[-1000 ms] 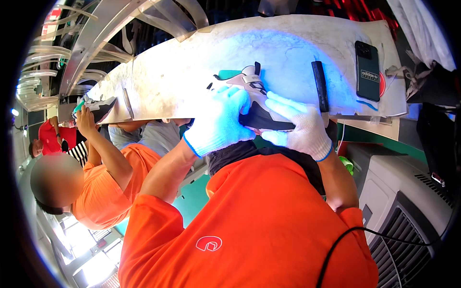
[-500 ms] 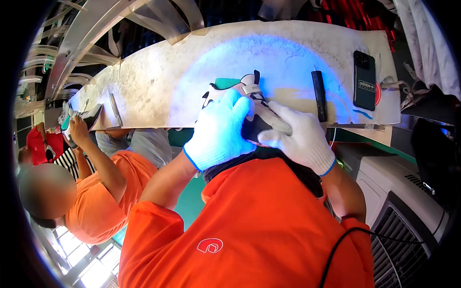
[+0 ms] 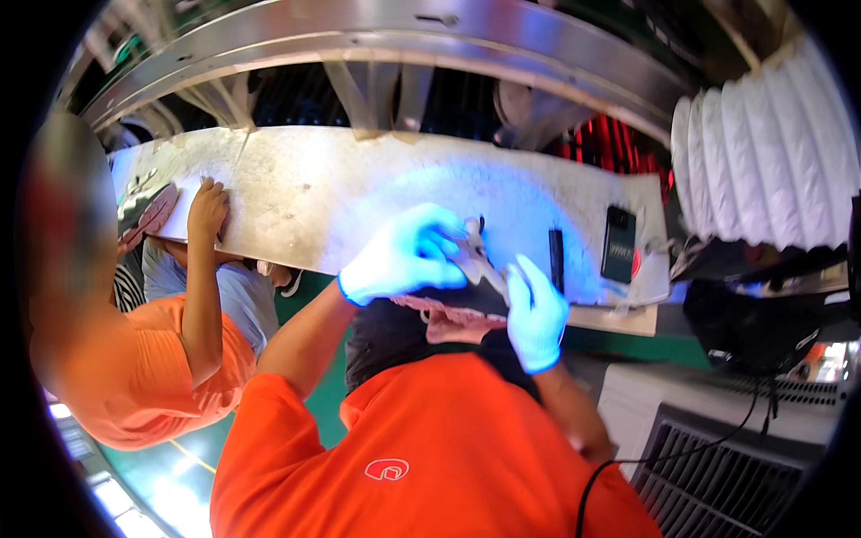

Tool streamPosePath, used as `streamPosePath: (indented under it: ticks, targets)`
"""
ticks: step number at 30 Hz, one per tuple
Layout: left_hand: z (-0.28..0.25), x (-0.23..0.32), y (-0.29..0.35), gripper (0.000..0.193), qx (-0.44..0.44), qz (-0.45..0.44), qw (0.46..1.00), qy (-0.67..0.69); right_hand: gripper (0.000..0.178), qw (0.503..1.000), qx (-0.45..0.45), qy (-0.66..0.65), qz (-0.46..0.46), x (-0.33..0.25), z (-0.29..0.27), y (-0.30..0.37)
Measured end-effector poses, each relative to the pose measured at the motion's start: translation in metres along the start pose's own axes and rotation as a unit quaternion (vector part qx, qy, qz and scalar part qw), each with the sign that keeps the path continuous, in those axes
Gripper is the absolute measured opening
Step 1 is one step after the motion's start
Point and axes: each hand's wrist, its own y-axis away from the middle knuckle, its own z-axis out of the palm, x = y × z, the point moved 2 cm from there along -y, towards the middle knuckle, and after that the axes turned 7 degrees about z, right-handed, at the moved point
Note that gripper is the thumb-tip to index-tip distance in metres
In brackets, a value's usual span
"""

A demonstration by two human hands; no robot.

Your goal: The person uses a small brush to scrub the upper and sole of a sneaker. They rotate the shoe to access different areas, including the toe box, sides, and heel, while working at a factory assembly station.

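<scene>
A dark sneaker (image 3: 480, 285) with white and grey overlays and a pinkish sole is tilted at the table's near edge, its sole side partly facing me. My left hand (image 3: 404, 257), in a white knit glove lit blue, is closed over the heel end and collar. At the toe end, my gloved right hand (image 3: 538, 314) has its fingers stretched upward and a little apart, against or just beside the shoe. The left fingers cover part of the opening.
The worn pale table (image 3: 296, 197) holds a black pen-like tool (image 3: 556, 258) and a dark phone (image 3: 619, 244) on the right. A co-worker's hand (image 3: 209, 208) is at the left, near another shoe (image 3: 148, 215). A white ribbed duct (image 3: 762, 152) hangs at right above a grey cooler (image 3: 717, 457).
My view has shifted, showing more of the metal rail and duct. The sneaker has tipped, so its sole shows. My right hand has moved off its upper to the toe's side, fingers now upward.
</scene>
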Motion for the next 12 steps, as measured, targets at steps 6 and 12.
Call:
streamPosePath:
  ticks: [6,12]
  targets:
    - [-0.051,-0.052,0.047,0.053,0.104,0.097,0.954,-0.263,0.033,0.996,0.048,-0.057,0.052,0.028,0.021,0.018]
    - [-0.068,-0.055,0.0,0.069,-0.077,0.148,0.909,-0.381,0.038,0.938,-0.08,-0.277,0.194,0.053,0.044,-0.072]
